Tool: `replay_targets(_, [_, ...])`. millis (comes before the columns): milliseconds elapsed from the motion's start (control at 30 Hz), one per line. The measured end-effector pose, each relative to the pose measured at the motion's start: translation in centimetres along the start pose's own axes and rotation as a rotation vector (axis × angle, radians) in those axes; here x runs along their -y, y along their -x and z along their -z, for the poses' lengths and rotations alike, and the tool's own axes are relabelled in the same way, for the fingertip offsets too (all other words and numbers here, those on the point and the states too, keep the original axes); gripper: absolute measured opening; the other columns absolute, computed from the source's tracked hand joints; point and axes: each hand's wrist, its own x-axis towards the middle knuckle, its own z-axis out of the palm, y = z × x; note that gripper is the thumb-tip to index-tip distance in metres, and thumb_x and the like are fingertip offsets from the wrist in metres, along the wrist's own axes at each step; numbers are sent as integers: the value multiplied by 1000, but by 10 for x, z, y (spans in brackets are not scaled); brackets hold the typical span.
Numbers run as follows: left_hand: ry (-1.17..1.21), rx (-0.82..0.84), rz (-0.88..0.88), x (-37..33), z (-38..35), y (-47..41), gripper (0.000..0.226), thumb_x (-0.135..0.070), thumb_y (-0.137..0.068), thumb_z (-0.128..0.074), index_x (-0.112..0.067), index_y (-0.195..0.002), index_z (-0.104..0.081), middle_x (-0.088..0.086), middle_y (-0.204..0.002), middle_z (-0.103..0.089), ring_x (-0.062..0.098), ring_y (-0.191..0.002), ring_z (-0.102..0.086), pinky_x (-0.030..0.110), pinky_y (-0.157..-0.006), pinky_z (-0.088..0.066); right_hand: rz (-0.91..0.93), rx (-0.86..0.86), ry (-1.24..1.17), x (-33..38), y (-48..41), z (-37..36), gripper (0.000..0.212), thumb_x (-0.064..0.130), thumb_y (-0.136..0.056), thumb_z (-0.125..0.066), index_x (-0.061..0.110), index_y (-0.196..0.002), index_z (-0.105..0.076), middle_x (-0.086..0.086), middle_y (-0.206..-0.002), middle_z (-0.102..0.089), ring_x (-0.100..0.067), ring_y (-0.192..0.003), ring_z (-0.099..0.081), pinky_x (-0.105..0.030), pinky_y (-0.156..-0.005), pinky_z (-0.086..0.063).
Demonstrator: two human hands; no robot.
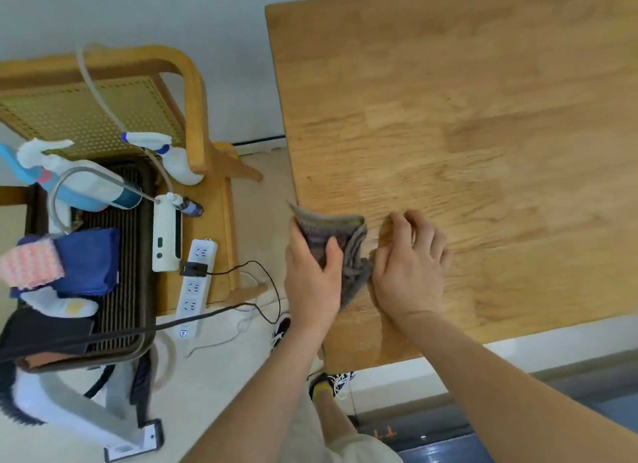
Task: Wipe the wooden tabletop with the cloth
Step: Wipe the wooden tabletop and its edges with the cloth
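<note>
Both forearms come up from the bottom edge, and they are the closest things I can see from my seat. At their ends, the left hand (310, 272) grips the cloth (350, 255) with its thumb curled over the top. The cloth is grey and bunched, and it lies on the near left corner of the wooden tabletop (483, 117), right at the table's left edge.

The right hand (411, 266) sits just beside the cloth, with its heel touching the crumpled fabric. Its fingers are curled with the tips down on the wood. The thumb side is hidden against the folds, so I cannot tell whether it pinches any cloth or simply rests there.

Off the table to the left stands a wooden chair (195, 93) with a cane seat. A white spray bottle (179, 165) stands on a low wooden surface beside it. Next to that are a white power strip (193, 283) with a black plug in it and a dark slatted tray (133, 262) holding a folded blue cloth (91, 259). One sneaker (333, 383) shows on the floor under the table's near edge.
</note>
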Motion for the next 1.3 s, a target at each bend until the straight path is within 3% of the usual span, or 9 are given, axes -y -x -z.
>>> replay_targets(133, [-35,-3,35,2,3,23,49,-43,-94,-43,-27,-139,-32,-5,-115,-56,14,-103,-57,34,-81,-51,15,21,7,2,-6,1,55,34,-82,-36,16,-133,-47,-12,-139,-44,-30,-126,-30,-54,-99,-33])
replay_targets(300, [-42,-30,28,-25,-1,-56,39,-39,-97,-42,-20,-131,-41,-1,-117,-60,20,-104,-60,27,-77,-43,-9,6,-2,1,-4,-1,55,31,-80,-37,15,-132,-47,-13,-138,-44,-31,-126,-31,-54,-99,-32])
replay_targets(567, [-77,-44,80,-57,-3,-133,49,-40,-100,-36,-15,-142,-32,6,-131,-54,25,-117,-53,23,-80,-36,99,102,-27,18,-57,23,48,30,-83,-40,21,-128,-53,-10,-127,-48,-36,-113,-44,-50,-91,-39])
replay_targets(667, [-80,-71,30,-53,-5,-134,45,-38,-100,-37,-17,-140,-34,4,-124,-57,24,-109,-57,23,-76,-38,175,95,17,41,-159,21,51,32,-94,-41,31,-145,-34,-5,-154,-30,-29,-142,-24,-52,-108,-27])
replay_targets(767, [-128,-63,-16,-52,-3,-144,49,-37,-100,-37,-14,-142,-32,5,-126,-55,22,-110,-55,22,-78,-38,98,114,37,45,-216,4,53,41,-99,-27,35,-151,-21,2,-163,-12,-19,-150,-5,-50,-118,-12])
replay_targets(900, [-152,-46,38,-68,-4,-202,44,-44,-99,-32,-13,-130,-39,8,-119,-59,29,-105,-59,34,-77,-45,94,70,98,38,-207,-4,54,44,-99,-24,36,-152,-20,4,-163,-12,-15,-150,-5,-47,-119,-10])
replay_targets(1033, [-235,-69,100,-105,-9,-298,47,-45,-100,-32,-9,-128,-40,11,-114,-61,34,-102,-59,32,-68,-37,101,79,109,40,-212,-3,54,44,-98,-20,37,-152,-19,5,-163,-11,-13,-150,-3,-45,-119,-9])
replay_targets(1200, [-222,-112,195,-129,-12,-372,52,-49,-97,-32,-11,-129,-45,9,-125,-58,31,-112,-55,31,-77,-36,101,74,121,41,-211,-3,54,44,-98,-22,37,-152,-21,5,-162,-13,-13,-150,-5,-44,-119,-9])
replay_targets(1300, [-198,-120,180,-132,-13,-398,48,-50,-95,-33,-12,-111,-58,6,-108,-63,28,-100,-59,31,-73,-40,101,73,121,41,-213,-3,54,44,-98,-21,37,-152,-22,5,-162,-14,-13,-150,-6,-44,-119,-10])
